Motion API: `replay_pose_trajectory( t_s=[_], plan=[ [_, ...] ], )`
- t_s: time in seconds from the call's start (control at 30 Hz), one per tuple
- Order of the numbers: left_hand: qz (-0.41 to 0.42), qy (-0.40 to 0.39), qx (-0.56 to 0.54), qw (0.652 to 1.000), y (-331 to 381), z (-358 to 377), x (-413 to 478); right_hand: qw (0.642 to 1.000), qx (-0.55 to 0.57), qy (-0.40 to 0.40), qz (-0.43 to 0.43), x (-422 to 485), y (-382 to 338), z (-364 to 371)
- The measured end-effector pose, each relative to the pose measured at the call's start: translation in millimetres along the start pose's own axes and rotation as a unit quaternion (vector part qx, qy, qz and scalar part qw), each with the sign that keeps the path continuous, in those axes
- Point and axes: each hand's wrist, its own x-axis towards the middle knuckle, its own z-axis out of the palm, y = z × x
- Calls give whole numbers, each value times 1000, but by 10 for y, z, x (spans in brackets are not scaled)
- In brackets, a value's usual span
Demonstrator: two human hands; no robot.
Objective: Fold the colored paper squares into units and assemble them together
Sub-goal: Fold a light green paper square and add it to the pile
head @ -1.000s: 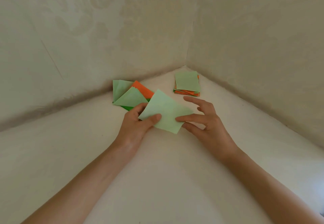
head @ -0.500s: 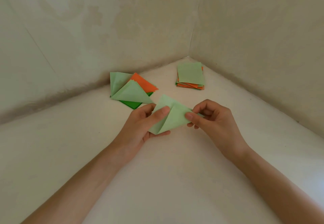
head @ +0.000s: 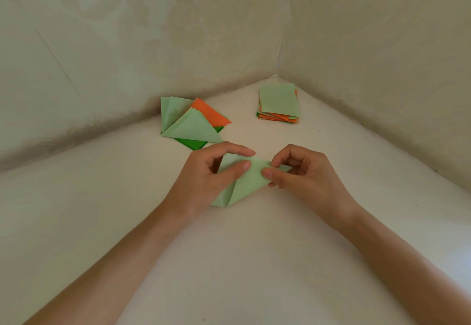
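A light green paper square (head: 244, 184), bent over on itself along a diagonal, is held between both hands just above the white surface. My left hand (head: 204, 179) pinches its left part between thumb and forefinger. My right hand (head: 300, 174) pinches its right corner with curled fingers. Behind the left hand lies a pile of folded triangle units (head: 190, 124) in light green, orange and dark green. A stack of flat paper squares (head: 279, 103), light green on top with orange beneath, sits near the corner.
The white surface (head: 229, 261) ends at two pale patterned walls (head: 153, 31) that meet in a corner behind the stack. The right wall runs close past my right hand.
The flat green square was lifted and bent over diagonally. Both hands went from holding its edges to pinching the doubled paper, and its corners have come closer together.
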Motion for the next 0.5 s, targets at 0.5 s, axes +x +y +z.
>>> replay_pose_trajectory(
  t_s=[0.5],
  plan=[
    [39,-15,28,999,-12,-2,8,1000,0,11,-17,8,-4,-3]
  ],
)
